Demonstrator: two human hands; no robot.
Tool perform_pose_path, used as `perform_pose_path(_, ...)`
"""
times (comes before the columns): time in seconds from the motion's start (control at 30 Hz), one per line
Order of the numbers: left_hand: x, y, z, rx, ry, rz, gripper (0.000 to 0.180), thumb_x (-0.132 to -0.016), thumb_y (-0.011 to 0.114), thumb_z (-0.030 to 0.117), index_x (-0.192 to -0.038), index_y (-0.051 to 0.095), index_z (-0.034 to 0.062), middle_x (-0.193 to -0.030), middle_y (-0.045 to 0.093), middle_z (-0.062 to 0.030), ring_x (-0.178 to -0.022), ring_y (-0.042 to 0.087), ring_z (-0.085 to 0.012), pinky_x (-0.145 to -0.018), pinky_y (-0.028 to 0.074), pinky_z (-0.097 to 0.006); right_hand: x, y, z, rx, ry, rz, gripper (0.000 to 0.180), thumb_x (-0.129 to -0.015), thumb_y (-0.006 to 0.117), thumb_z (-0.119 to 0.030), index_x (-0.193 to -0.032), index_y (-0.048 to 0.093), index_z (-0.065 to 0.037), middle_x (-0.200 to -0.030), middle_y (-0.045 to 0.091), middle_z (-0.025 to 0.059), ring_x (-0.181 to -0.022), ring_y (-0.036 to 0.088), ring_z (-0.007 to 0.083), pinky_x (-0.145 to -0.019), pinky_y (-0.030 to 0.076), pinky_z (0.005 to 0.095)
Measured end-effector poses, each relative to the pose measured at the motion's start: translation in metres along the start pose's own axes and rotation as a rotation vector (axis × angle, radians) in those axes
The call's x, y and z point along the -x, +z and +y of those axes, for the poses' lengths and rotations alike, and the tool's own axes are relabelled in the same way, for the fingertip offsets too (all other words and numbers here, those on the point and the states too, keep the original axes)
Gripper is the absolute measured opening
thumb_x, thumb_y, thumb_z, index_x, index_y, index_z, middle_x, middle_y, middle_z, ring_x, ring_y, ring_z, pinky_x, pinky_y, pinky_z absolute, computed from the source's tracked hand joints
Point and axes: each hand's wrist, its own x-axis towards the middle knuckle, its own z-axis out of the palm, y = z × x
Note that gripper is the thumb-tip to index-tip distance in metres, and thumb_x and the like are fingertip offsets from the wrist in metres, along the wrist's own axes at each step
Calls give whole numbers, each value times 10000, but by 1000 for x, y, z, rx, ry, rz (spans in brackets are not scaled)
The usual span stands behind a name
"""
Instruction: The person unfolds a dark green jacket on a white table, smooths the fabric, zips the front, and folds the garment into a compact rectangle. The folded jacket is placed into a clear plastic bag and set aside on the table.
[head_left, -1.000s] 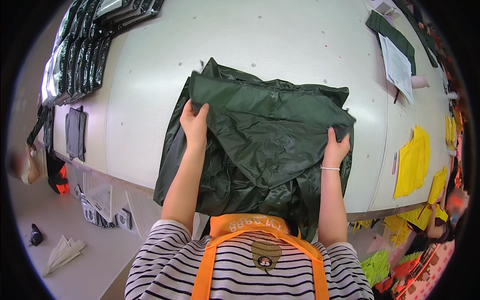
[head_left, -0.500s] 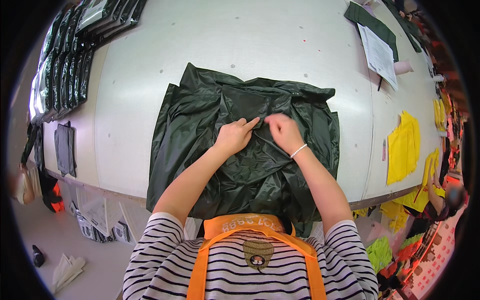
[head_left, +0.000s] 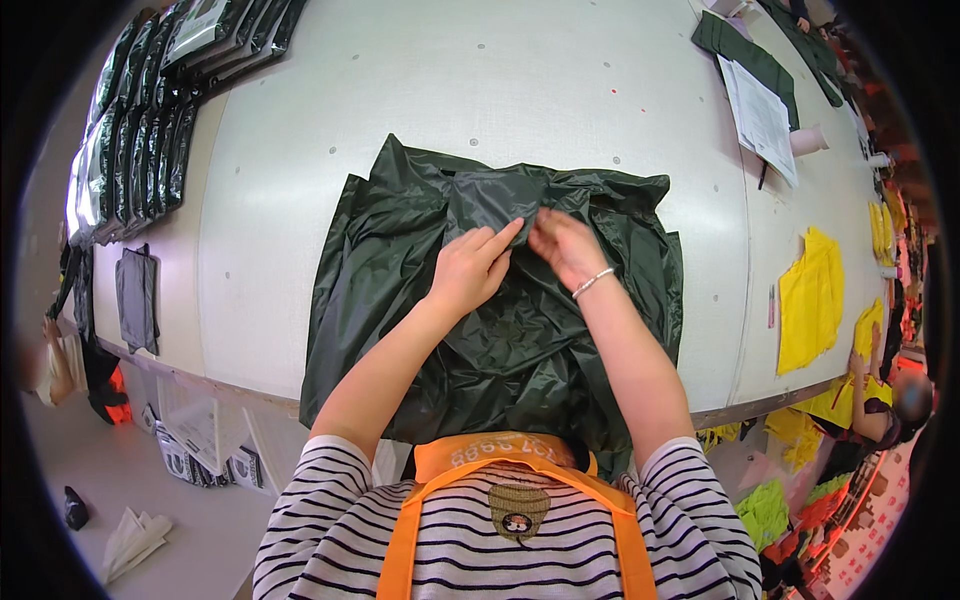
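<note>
Rumpled glossy dark-green garment (head_left: 375, 275)
I see the left hand (head_left: 468, 268) atop, thumb spread; the right hand (head_left: 568, 252) blurs, its grip I cannot tell.

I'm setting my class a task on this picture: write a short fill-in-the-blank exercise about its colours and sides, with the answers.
1. The left hand rests on shiny dark ____ fabric.
2. A pale bracelet circles the ____ wrist.
3. The apron over the striped shirt is ____.
4. The cloth near the table's right side is bright ____.

Answers: green; right; orange; yellow.
</note>
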Motion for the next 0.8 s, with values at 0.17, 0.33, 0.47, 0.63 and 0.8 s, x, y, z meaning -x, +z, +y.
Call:
perform_pose_path(0.17, 9, 28, -13, -20, -44, -212, 395, -829, 623, 183, -1215, 598, 103, -833, 501, -74, -786, 515, -253, -685, 425, -361, 19, -13, 31, 275, -6, -135, 299, -916, 501, -73, -1189, 506, 51, -1147, 577, 175, -991, 601, 251, -874, 498, 348)
perform_pose_path(0.33, 21, 51, -21, -169, -87, -259, 384, -877, 579, 271, -1219, 592, 95, -866, 494, -67, -817, 507, -243, -711, 419, -357, 124, -6, 16, 1679, -754, -278, 635, -805, 656, -202, -1361, 399, -36, -1417, 366, 209, -1231, 443, 366, -1019, 366, 410)
perform_pose_path(0.47, 18, 61, -13, -179, -139, -237, 371, -898, 547, 283, -1207, 594, 81, -868, 489, -61, -825, 507, -235, -724, 419, -362, 120, -40, 38, 1858, -756, -400, 613, -722, 725, -320, -1270, 528, -128, -1352, 453, 133, -1237, 433, 326, -1037, 322, 436)
perform_pose_path(0.63, -3, 48, -33, 186, -602, -579, 513, -940, 457, 457, -1121, 637, 12, -1003, 591, -161, -947, 551, -326, -860, 420, -374, 68, -23, 39, 1556, -406, 13, 325, -853, 608, -361, -778, 688, -55, -749, 643, 178, -760, 622, 357, -673, 492, 439)
perform_pose_path(0.8, -24, -24, 15, -110, -39, -390, 536, -767, 679, 455, -1096, 631, 35, -1176, 572, -145, -1080, 527, -320, -949, 401, -385, 5, -48, 40, 1464, -125, 87, 386, -821, 595, -395, -795, 698, -24, -799, 634, 242, -789, 614, 410, -709, 498, 439)
